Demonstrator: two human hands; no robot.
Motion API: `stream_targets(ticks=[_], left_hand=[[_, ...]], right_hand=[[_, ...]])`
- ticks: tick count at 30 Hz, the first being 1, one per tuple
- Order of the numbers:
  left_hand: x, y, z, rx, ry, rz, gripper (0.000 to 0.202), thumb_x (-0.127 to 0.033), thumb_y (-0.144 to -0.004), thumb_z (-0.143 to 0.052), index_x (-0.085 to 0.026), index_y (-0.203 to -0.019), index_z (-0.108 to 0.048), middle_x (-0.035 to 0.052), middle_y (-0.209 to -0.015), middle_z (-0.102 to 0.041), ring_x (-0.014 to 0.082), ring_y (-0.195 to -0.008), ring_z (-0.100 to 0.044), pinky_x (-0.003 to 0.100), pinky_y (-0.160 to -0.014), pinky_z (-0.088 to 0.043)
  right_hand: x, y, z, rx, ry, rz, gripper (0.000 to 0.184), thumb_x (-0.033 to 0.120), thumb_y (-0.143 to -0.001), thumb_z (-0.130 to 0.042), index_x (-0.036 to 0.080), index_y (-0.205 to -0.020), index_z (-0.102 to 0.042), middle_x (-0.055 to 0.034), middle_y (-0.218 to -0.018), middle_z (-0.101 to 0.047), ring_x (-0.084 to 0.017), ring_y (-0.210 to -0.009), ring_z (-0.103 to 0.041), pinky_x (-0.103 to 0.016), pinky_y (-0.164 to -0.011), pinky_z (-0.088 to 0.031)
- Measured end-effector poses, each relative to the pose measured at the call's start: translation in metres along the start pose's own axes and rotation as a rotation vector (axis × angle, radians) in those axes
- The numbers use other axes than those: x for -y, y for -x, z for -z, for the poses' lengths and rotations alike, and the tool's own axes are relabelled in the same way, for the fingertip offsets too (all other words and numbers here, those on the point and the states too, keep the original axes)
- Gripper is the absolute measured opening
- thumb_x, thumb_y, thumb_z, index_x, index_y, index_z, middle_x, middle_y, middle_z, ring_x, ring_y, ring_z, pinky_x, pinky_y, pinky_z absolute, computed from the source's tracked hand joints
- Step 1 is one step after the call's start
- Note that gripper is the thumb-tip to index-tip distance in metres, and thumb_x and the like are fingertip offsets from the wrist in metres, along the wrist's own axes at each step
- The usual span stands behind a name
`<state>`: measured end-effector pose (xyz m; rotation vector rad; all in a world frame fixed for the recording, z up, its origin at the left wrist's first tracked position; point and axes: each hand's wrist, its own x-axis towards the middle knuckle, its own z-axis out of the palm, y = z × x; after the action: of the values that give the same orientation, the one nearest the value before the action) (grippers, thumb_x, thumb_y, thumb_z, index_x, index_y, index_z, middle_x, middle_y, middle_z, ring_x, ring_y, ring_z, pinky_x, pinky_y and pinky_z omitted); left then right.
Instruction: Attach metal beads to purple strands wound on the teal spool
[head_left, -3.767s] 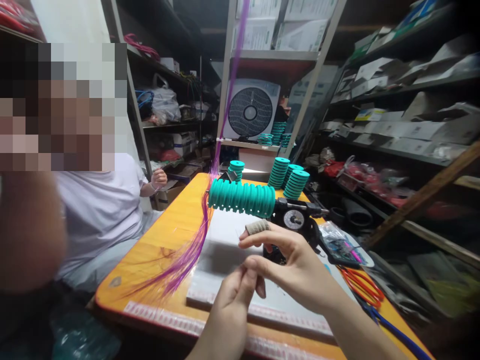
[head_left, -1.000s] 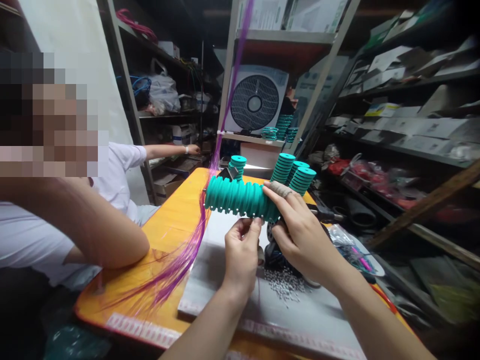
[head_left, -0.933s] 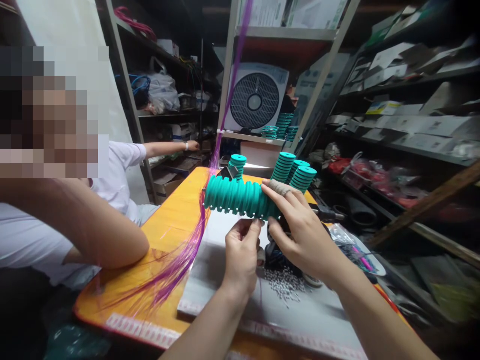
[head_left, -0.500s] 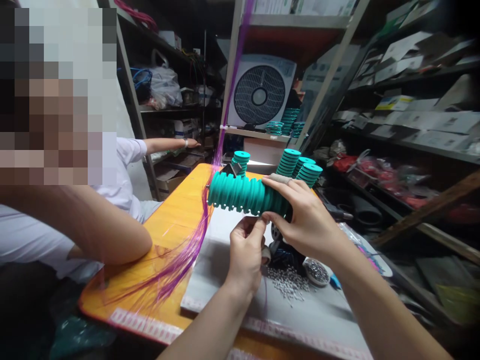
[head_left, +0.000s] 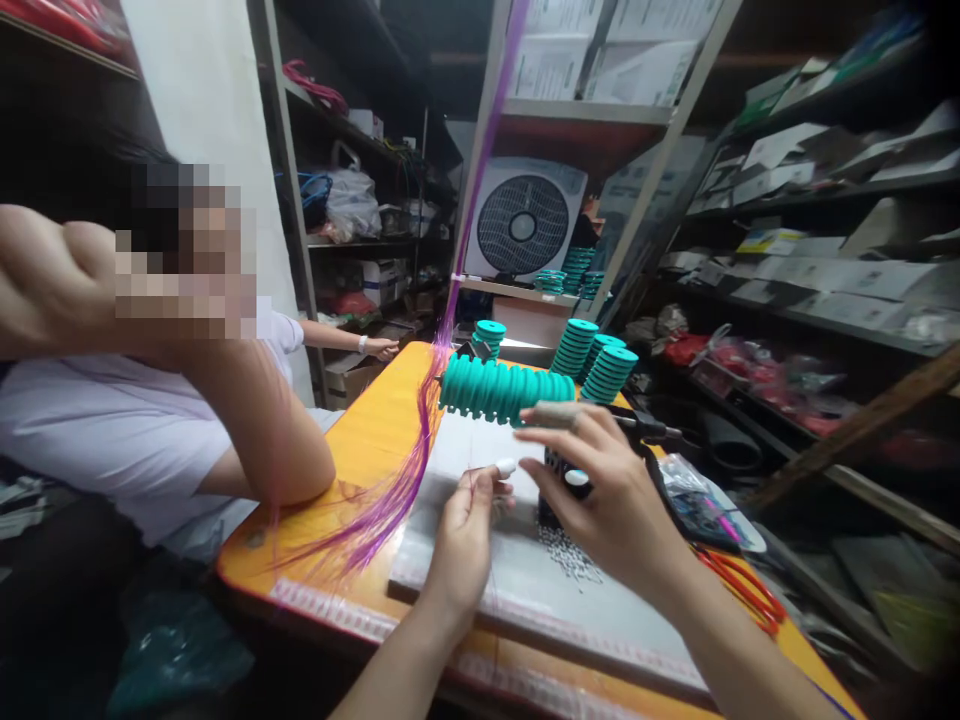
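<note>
A row of green grooved spools (head_left: 495,388) sits on a horizontal rod above the table, with small white bits along its lower edge. My left hand (head_left: 466,530) is below and in front of it, thumb and fingers pinched on a thin thread (head_left: 491,572) that is hard to see. A white cover sits on one of its fingertips. Just below the right end of the row, my right hand (head_left: 604,475) has its fingers apart and holds nothing; one finger is wrapped. Small silver beads (head_left: 571,558) lie scattered on the grey board (head_left: 517,600) under my hands.
Purple threads (head_left: 394,505) hang from above and spread over the orange table (head_left: 360,430). A person's arm (head_left: 262,430) rests on the left edge. More green spools (head_left: 576,345) stand behind, before a box fan (head_left: 523,222). Orange handles (head_left: 742,590) lie at right.
My right hand has let go of the green spools and moved down with fingers spread. My left hand has moved down and left, away from the row. The camera view has shifted.
</note>
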<state>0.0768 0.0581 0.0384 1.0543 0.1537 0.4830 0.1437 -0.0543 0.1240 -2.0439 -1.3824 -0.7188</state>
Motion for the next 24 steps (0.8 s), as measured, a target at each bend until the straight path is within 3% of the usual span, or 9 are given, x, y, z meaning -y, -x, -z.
stream_targets(ticks=[3,7,10,13,15,18,24], left_hand=[[-0.013,0.017,0.004,0.033,-0.088,-0.007,0.035,-0.045,-0.091,-0.052,-0.019,-0.112,-0.062,0.0076,-0.114,-0.062,0.0180,-0.109,-0.055,0.029,-0.099,-0.041],[-0.030,0.033,0.000,0.091,-0.130,0.030,0.036,-0.049,-0.089,-0.053,-0.021,-0.109,-0.064,0.0077,-0.111,-0.063,0.0205,-0.112,-0.054,0.029,-0.099,-0.042],[-0.034,0.037,-0.002,0.104,-0.194,0.011,0.033,-0.048,-0.088,-0.056,-0.019,-0.100,-0.066,0.0063,-0.093,-0.062,0.0181,-0.097,-0.057,0.026,-0.090,-0.046],[-0.033,0.038,-0.003,0.182,-0.166,0.099,0.039,-0.053,-0.089,-0.051,-0.017,-0.096,-0.061,-0.0009,-0.070,-0.049,0.0103,-0.063,-0.051,0.022,-0.061,-0.047],[-0.034,0.039,-0.002,0.242,-0.110,0.201,0.041,-0.057,-0.089,-0.046,-0.019,-0.099,-0.054,-0.0067,-0.061,-0.036,0.0062,-0.045,-0.036,0.019,-0.042,-0.037],[-0.040,0.041,0.001,0.288,-0.125,0.245,0.034,-0.055,-0.090,-0.047,-0.022,-0.094,-0.046,-0.0104,-0.054,-0.028,0.0039,-0.039,-0.024,0.016,-0.037,-0.027],[-0.047,0.038,0.011,0.245,-0.450,0.076,0.032,-0.051,-0.094,-0.041,-0.020,-0.083,-0.042,-0.0080,-0.057,-0.029,0.0052,-0.045,-0.030,0.019,-0.043,-0.025]], right_hand=[[0.021,0.010,-0.001,0.132,-0.200,-0.066,0.019,0.020,-0.090,-0.055,0.024,-0.104,-0.067,-0.0070,-0.115,-0.063,-0.021,-0.110,-0.053,-0.042,-0.091,-0.049],[0.030,0.005,0.001,0.195,-0.452,-0.156,0.016,0.026,-0.090,-0.058,0.024,-0.099,-0.071,-0.0063,-0.110,-0.066,-0.019,-0.107,-0.057,-0.038,-0.092,-0.049],[0.030,0.002,0.004,0.233,-0.584,-0.204,0.013,0.027,-0.088,-0.061,0.021,-0.084,-0.072,-0.0054,-0.099,-0.068,-0.017,-0.095,-0.062,-0.035,-0.084,-0.052],[0.031,0.003,0.008,0.234,-0.611,-0.237,0.015,0.026,-0.089,-0.060,0.020,-0.081,-0.071,-0.0047,-0.092,-0.068,-0.015,-0.085,-0.063,-0.032,-0.075,-0.053],[0.031,0.006,0.011,0.205,-0.545,-0.210,0.015,0.025,-0.090,-0.058,0.020,-0.083,-0.071,-0.0042,-0.092,-0.068,-0.016,-0.088,-0.061,-0.033,-0.077,-0.051],[0.032,0.009,0.018,0.151,-0.331,-0.078,0.013,0.019,-0.090,-0.056,0.021,-0.086,-0.068,-0.0040,-0.097,-0.067,-0.017,-0.095,-0.056,-0.034,-0.081,-0.047],[0.036,0.013,0.022,0.183,0.239,0.230,0.019,0.006,-0.084,-0.052,0.018,-0.084,-0.066,-0.0056,-0.105,-0.064,-0.023,-0.104,-0.050,-0.039,-0.083,-0.041]])
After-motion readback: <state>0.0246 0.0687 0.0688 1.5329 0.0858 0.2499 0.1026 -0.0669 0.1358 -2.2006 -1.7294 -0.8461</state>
